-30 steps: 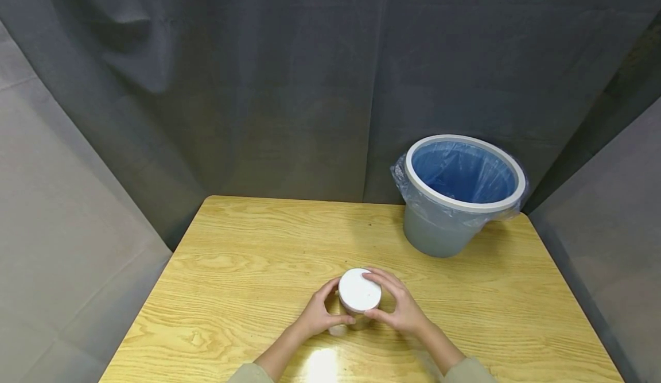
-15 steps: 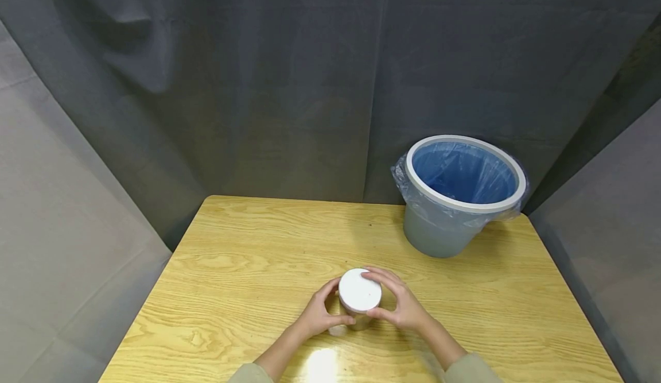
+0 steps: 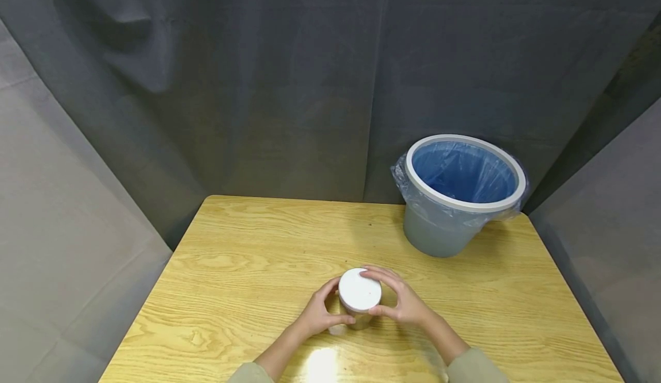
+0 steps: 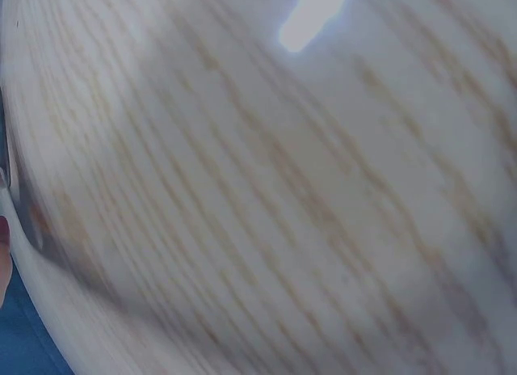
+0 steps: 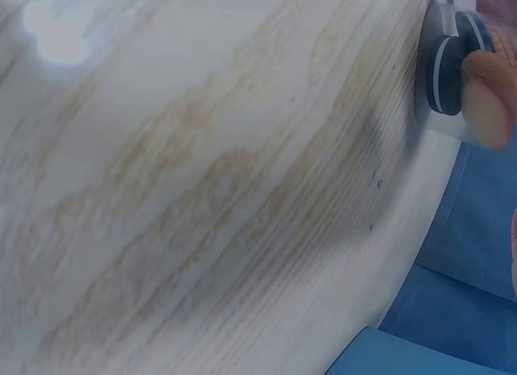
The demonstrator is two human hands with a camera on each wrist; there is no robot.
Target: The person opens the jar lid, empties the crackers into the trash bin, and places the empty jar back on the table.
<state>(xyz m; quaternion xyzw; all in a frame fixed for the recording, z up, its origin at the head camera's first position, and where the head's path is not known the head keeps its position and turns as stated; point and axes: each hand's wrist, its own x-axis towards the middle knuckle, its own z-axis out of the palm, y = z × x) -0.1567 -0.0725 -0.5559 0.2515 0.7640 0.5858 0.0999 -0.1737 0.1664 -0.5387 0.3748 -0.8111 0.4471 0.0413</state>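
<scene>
A clear jar (image 3: pixel 360 321) with a round white lid (image 3: pixel 360 291) stands near the front middle of the wooden table. My left hand (image 3: pixel 316 312) grips the jar's body from the left, thumb in front and fingers behind. From the right, my right hand (image 3: pixel 405 304) holds the lid at its edge, thumb at the front and fingers curled over the back. Through the jar wall in the right wrist view, dark discs (image 5: pixel 446 76) with a pale stripe show beside a fingertip (image 5: pixel 486 115). Only a sliver of a finger (image 4: pixel 4 258) appears in the left wrist view.
A grey trash bin (image 3: pixel 439 233) with a clear liner and white rim stands at the table's back right. Dark curtains (image 3: pixel 284 84) hang behind the table (image 3: pixel 248 245), and grey panels (image 3: pixel 67 199) flank it.
My right hand has turned slightly counterclockwise around the lid, its thumb sliding a little right and its fingers a little left. The left hand and jar stay in place.
</scene>
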